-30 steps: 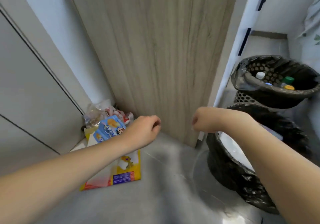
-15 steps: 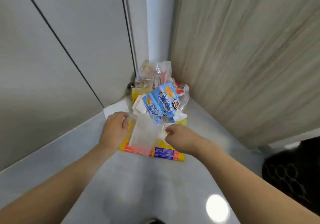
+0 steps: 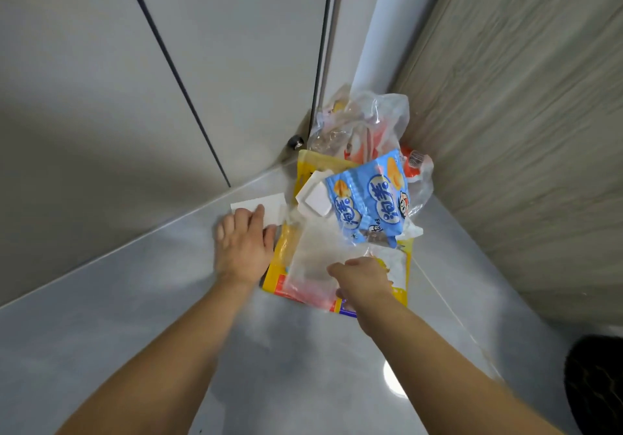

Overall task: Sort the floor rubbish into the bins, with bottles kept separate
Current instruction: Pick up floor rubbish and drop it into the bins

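- So, nearest thing is a black bin (image 3: 595,387) peeking in at the bottom right edge, well apart from the pile.
- Right hand (image 3: 362,279) is down on a translucent plastic sheet (image 3: 320,252), fingers curled under; looks like it's pinching the sheet's edge, but the fingertips are hidden so I can't swear to it.
- That sheet lies on a flat yellow packet (image 3: 403,266) on the grey floor (image 3: 168,299).
- Left hand (image 3: 244,246) is just left of the packet, fingers straight and close together, tips resting on a white card (image 3: 261,203).
- Farther back, a blue snack bag (image 3: 369,198) sits on top beside a white plastic tray (image 3: 317,198).
- Farthest in the corner, a crumpled clear bag (image 3: 367,121) leans against the wood panel (image 3: 522,131).
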Available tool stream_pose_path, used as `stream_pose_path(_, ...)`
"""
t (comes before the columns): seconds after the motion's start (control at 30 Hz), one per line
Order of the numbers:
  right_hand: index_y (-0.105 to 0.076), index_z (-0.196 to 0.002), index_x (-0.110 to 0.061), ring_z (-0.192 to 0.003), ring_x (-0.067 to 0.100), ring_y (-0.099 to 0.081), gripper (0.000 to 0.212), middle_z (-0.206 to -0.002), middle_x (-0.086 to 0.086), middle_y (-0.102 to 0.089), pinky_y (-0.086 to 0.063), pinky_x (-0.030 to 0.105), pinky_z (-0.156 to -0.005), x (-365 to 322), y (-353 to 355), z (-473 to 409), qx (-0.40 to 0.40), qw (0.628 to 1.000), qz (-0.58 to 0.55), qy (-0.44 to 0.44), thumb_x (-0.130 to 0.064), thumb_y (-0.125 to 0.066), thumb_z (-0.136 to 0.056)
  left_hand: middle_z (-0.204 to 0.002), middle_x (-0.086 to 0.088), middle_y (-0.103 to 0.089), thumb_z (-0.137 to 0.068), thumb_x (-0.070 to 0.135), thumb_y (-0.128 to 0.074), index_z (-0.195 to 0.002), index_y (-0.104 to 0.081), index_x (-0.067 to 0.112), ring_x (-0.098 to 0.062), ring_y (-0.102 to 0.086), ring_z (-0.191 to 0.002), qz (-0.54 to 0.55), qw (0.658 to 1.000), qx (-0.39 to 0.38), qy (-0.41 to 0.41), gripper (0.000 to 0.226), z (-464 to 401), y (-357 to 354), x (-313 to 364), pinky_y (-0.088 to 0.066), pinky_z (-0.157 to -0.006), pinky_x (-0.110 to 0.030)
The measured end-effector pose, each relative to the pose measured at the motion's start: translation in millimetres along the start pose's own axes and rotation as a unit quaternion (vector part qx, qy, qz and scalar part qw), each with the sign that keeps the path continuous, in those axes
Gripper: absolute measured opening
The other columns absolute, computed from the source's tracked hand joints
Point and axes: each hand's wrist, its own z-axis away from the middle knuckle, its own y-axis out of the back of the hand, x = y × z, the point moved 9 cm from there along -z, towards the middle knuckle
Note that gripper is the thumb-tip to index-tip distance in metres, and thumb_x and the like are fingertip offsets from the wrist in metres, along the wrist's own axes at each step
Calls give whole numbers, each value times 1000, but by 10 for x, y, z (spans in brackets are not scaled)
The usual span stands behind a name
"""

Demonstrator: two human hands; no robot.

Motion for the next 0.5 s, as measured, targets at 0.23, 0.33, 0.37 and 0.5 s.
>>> stream_pose_path(0.23,-55,-90,-11,-74,24,-56,19,-79,3,-56,-40,25,-60,-156,-189,-47,16,995,96,11,-27,-63,-82,-140,-11,-48,-92,43,-43,-114,-57,10,-30,-37,-135,40,997,32,-63,42,-57,-19,43,-18,-118,-48)
stream_pose_path(0.33,-49,-121,-9,-106,28,-57,46,-117,7,-51,-46,32,-81,-249,-257,-1,39,974,214,59,-34,-61,-85,-140,-9,-47,-91,44,-46,-118,-54,12,-28,-38,-134,46,997,33,-50,43,-64,-22,32,-22,-118,-45)
stream_pose_path(0.37,-44,-126,-10,-112,29,-54,51,-123,7,-47,-46,35,-85,-253,-292,1,46,961,261,73,-36,-60,-85,-140,-8,-47,-91,44,-47,-119,-54,13,-27,-38,-133,46,997,36,-47,42,-62,-23,29,-23,-117,-45)
stream_pose_path(0.5,-31,-133,-12,-117,27,-47,57,-127,7,-37,-46,35,-87,-201,-449,-22,48,911,393,112,-41,-53,-90,-135,-7,-50,-92,48,-46,-124,-52,15,-27,-44,-124,39,998,51,-29,47,-56,0,-5,-31,-109,-42)
